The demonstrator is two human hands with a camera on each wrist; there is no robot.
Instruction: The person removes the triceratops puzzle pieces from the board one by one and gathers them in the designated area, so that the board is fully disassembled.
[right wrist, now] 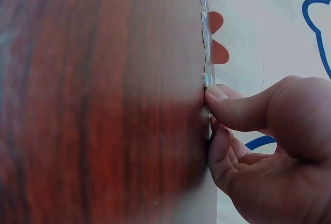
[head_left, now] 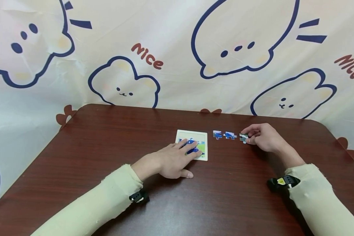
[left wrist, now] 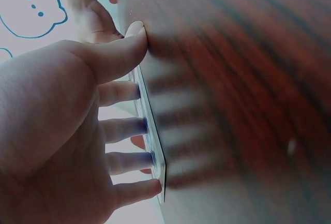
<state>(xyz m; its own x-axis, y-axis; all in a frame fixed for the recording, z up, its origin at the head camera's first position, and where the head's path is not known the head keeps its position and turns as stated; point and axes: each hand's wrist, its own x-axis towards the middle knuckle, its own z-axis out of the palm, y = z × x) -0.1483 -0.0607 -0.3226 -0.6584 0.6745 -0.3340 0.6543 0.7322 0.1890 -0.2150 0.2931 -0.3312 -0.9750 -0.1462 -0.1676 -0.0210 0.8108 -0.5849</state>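
In the head view a white-framed jigsaw puzzle tray [head_left: 206, 136] lies on the table with a partly visible blue and green picture. My left hand [head_left: 173, 161] rests on it, fingers spread and fairly straight, the thumb out to the side over the table. The fingers hide part of the picture. To the right of the tray, my right hand [head_left: 266, 137] pinches a small puzzle piece [head_left: 243, 138] between thumb and fingers at the tabletop. Two more pieces lie between it and the tray: a blue one [head_left: 217, 134] and a wider blue one [head_left: 230, 135].
The dark brown wooden table [head_left: 112, 131] has rounded far corners. Behind it hangs a pale cloth [head_left: 177, 88] printed with cartoon outlines and the word "Nice". A black wrist device [head_left: 283, 182] sits at the right sleeve, another [head_left: 139, 197] at the left.
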